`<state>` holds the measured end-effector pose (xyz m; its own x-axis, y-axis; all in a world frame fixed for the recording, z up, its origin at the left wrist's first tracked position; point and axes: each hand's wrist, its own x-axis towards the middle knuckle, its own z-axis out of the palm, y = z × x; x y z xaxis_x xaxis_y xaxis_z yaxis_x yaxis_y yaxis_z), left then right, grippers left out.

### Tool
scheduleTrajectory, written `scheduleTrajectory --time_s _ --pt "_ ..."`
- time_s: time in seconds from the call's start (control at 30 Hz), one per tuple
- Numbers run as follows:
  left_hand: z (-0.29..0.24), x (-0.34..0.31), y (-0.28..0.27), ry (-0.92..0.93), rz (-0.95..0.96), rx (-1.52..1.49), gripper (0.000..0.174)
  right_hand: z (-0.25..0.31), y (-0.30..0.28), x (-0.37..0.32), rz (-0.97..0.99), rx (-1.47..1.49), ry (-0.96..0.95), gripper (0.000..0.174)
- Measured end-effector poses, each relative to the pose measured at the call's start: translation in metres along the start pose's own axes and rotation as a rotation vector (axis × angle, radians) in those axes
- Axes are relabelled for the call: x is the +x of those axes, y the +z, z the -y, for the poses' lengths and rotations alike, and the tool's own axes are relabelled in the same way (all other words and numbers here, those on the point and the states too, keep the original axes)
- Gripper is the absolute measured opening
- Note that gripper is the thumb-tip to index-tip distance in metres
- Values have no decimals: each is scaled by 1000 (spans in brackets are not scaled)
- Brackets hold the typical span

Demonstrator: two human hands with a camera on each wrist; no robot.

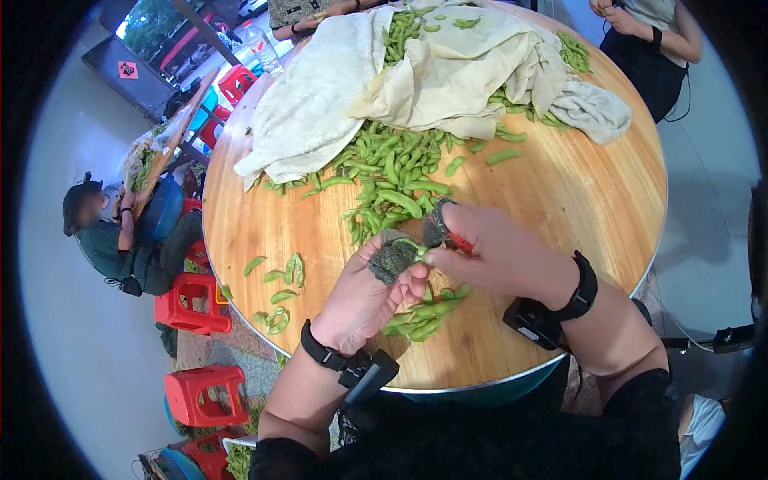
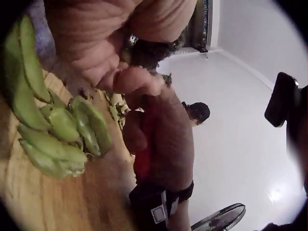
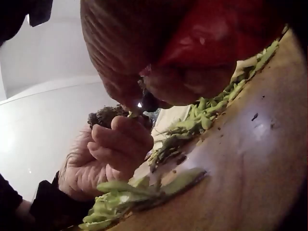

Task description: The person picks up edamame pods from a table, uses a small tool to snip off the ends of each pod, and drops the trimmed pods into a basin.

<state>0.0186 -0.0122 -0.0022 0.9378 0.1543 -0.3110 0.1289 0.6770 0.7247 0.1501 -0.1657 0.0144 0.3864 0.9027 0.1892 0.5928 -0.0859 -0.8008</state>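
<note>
The left hand (image 1: 352,304) and right hand (image 1: 512,254) pinch one green soybean pod (image 1: 421,251) with curled fingers, on the near side of the big pod pile (image 1: 392,168). Small, soft squeezes should stop it from slipping out.

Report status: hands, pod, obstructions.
Left hand and right hand close together, both pinching green pod. Loose pods on table near side, pod pile beyond. No obstruction seen between hands.
</note>
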Motion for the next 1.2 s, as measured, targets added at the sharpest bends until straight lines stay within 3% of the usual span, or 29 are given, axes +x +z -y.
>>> scheduleTrajectory --time_s 0.1,0.3,0.47,0.63,0.73,0.8,0.9,0.97,1.03,1.2 --pt "3 1 0 18 25 -21 14 -12 4 1 -136 -136 -153 28" --pt "5 0 -1 31 16 65 12 0 6 1 -49 -125 -33 22" --pt "16 4 4 103 17 31 14 6 12 3 -101 103 94 21" --pt "14 10 9 59 -84 48 14 9 11 0 -143 -14 43 21" --pt "13 12 1 109 19 40 13 7 1 -2 -206 48 57 22" --pt "10 12 -5 294 -55 34 12 2 -4 0 -254 92 61 23" --pt "11 3 3 429 2 170 11 -2 -4 1 -273 -5 -56 24" --pt "13 -1 9 427 -32 334 8 6 -1 -3 -183 -77 -47 22" --pt "14 -2 11 297 147 557 6 3 2 -4 -141 -8 -42 23" --pt "5 -8 9 178 162 541 9 7 4 -4 -26 258 -88 23"
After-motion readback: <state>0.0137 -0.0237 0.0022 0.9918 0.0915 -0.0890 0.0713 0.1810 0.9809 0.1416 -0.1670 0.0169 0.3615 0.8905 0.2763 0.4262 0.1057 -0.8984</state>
